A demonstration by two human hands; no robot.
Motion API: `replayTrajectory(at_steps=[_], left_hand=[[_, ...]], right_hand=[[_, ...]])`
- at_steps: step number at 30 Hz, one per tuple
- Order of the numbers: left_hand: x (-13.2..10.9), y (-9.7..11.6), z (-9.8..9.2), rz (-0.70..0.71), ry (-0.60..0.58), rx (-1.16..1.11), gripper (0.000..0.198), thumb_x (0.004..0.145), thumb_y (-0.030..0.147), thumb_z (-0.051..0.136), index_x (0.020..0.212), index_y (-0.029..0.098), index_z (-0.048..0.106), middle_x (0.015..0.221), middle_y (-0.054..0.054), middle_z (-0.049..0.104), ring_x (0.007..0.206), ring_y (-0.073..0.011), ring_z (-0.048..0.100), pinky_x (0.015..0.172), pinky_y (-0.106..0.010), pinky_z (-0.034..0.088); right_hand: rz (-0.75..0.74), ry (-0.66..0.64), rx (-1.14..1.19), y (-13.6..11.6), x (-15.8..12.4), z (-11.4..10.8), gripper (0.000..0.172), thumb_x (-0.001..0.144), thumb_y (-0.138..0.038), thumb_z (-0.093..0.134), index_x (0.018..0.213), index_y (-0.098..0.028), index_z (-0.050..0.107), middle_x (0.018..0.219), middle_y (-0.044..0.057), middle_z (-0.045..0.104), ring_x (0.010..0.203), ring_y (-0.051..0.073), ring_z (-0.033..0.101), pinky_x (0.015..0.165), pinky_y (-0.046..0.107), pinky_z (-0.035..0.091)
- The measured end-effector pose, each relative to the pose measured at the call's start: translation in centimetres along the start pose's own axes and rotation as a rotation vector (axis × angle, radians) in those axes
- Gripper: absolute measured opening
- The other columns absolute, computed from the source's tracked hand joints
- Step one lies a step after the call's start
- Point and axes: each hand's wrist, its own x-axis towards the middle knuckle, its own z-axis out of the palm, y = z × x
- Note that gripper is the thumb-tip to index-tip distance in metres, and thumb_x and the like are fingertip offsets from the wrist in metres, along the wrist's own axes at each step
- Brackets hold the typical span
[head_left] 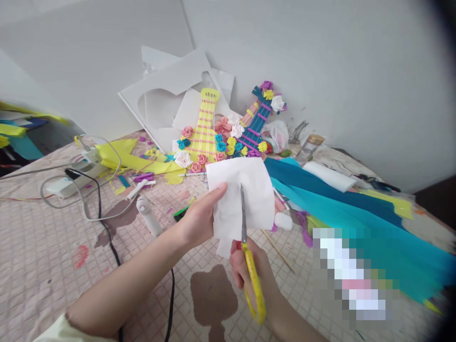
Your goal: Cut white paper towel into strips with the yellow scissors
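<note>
My left hand pinches the left edge of a white sheet of paper and holds it up over the table. My right hand grips yellow-handled scissors. Their blades point upward and lie across the lower middle of the white paper. Both hands are close together at the centre of the view.
Paper guitars decorated with paper flowers lean on white boards at the back. Blue and teal paper sheets spread to the right. Yellow paper scraps, a power strip with cables and a glue gun lie left.
</note>
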Motion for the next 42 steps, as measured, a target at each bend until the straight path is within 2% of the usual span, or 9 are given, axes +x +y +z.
replayTrajectory(at_steps=[8, 15, 19, 23, 26, 29, 34, 38, 42], left_hand=[[0.0, -0.2, 0.1, 0.038, -0.126, -0.013, 0.02, 0.074, 0.033, 0.062, 0.08, 0.016, 0.069, 0.069, -0.003, 0.07, 0.061, -0.0142, 0.064, 0.059, -0.02, 0.047], [-0.6, 0.0, -0.1, 0.019, -0.184, 0.112, 0.037, 0.077, 0.039, 0.057, 0.103, 0.013, 0.062, 0.082, -0.008, 0.07, 0.075, -0.0217, 0.065, 0.059, -0.024, 0.046], [-0.7, 0.1, -0.2, 0.033, -0.211, 0.151, 0.04, 0.078, 0.04, 0.056, 0.106, 0.011, 0.059, 0.087, -0.009, 0.069, 0.082, -0.0234, 0.064, 0.062, -0.025, 0.046], [-0.8, 0.3, -0.4, 0.033, -0.208, 0.183, 0.041, 0.075, 0.037, 0.06, 0.108, 0.013, 0.058, 0.088, -0.008, 0.069, 0.079, -0.0223, 0.064, 0.063, -0.026, 0.046], [-0.9, 0.3, -0.5, 0.023, -0.2, 0.2, 0.038, 0.075, 0.037, 0.061, 0.106, 0.015, 0.06, 0.087, -0.007, 0.069, 0.077, -0.0204, 0.064, 0.062, -0.025, 0.046], [-0.9, 0.3, -0.3, 0.026, -0.224, 0.207, 0.027, 0.076, 0.034, 0.061, 0.095, 0.015, 0.064, 0.083, -0.005, 0.069, 0.072, -0.0169, 0.063, 0.063, -0.024, 0.048], [-1.1, 0.5, -0.2, -0.003, -0.247, 0.218, 0.02, 0.075, 0.032, 0.062, 0.085, 0.015, 0.067, 0.074, -0.003, 0.068, 0.066, -0.0139, 0.062, 0.059, -0.021, 0.048], [-1.4, 1.1, -0.2, -0.001, -0.257, 0.271, 0.017, 0.076, 0.029, 0.061, 0.085, 0.017, 0.068, 0.082, -0.003, 0.069, 0.068, -0.0139, 0.062, 0.062, -0.022, 0.048], [-1.5, 1.7, -0.4, 0.028, -0.38, 0.293, 0.022, 0.073, 0.029, 0.065, 0.093, 0.021, 0.068, 0.08, -0.003, 0.07, 0.072, -0.0174, 0.065, 0.067, -0.025, 0.049]], right_hand=[[-0.052, -0.009, -0.022, -1.1, -0.1, -0.3, 0.045, 0.077, -0.065, 0.043, 0.072, -0.021, 0.038, 0.054, -0.007, 0.032, 0.042, 0.007, 0.029, 0.04, 0.022, 0.022], [-0.074, -0.019, -0.043, -1.0, -0.3, -0.6, 0.05, 0.074, -0.07, 0.041, 0.074, -0.02, 0.04, 0.057, -0.006, 0.035, 0.045, 0.008, 0.03, 0.041, 0.022, 0.023], [-0.11, -0.033, -0.066, -1.3, -0.5, -0.6, 0.051, 0.075, -0.07, 0.039, 0.075, -0.02, 0.04, 0.054, -0.006, 0.033, 0.045, 0.008, 0.03, 0.042, 0.023, 0.024], [-0.14, -0.062, -0.051, -1.7, -0.6, -0.7, 0.048, 0.076, -0.068, 0.041, 0.077, -0.02, 0.041, 0.053, -0.007, 0.029, 0.046, 0.009, 0.028, 0.042, 0.023, 0.021], [-0.139, -0.111, 0.024, -1.2, -0.5, -0.8, 0.045, 0.075, -0.065, 0.046, 0.08, -0.02, 0.043, 0.055, -0.007, 0.027, 0.045, 0.008, 0.025, 0.04, 0.022, 0.019], [-0.169, -0.126, 0.08, 0.0, 0.0, -1.0, 0.047, 0.071, -0.066, 0.05, 0.082, -0.021, 0.045, 0.056, -0.007, 0.03, 0.044, 0.008, 0.024, 0.038, 0.021, 0.018], [-0.155, -0.183, 0.104, 1.2, 0.5, -1.0, 0.047, 0.069, -0.067, 0.052, 0.072, -0.021, 0.042, 0.053, -0.007, 0.03, 0.04, 0.007, 0.026, 0.035, 0.021, 0.019], [-0.091, -0.008, 0.084, 0.2, 0.1, -0.9, 0.054, 0.063, -0.074, 0.051, 0.071, -0.021, 0.045, 0.055, -0.005, 0.036, 0.042, 0.008, 0.028, 0.035, 0.021, 0.022], [-0.056, -0.081, 0.067, -1.7, -0.4, -1.3, 0.051, 0.065, -0.07, 0.055, 0.072, -0.02, 0.044, 0.059, -0.004, 0.038, 0.048, 0.008, 0.03, 0.041, 0.02, 0.028]])
